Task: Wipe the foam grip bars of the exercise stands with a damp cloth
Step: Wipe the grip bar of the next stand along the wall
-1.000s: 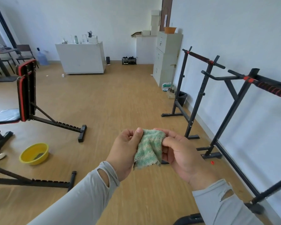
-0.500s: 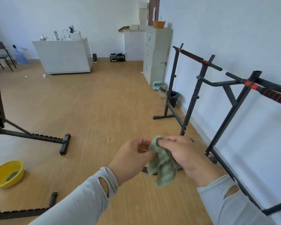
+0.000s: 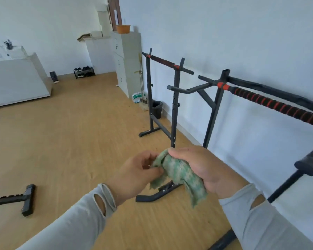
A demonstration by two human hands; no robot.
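Both hands grip the green cloth [image 3: 179, 170]: the left hand [image 3: 139, 175] pinches one edge, the right hand [image 3: 204, 168] clutches the bunched rest. The nearest foam grip bar [image 3: 275, 103] runs just beyond, untouched.

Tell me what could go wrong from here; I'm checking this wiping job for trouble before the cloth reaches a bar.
1. The green cloth hangs loosely between the left hand and right hand; if it is really wet, it may drip onto the wooden floor.
2. The stand foot lies on the floor just beyond the hands, a likely trip point when stepping toward the red-striped foam bar.
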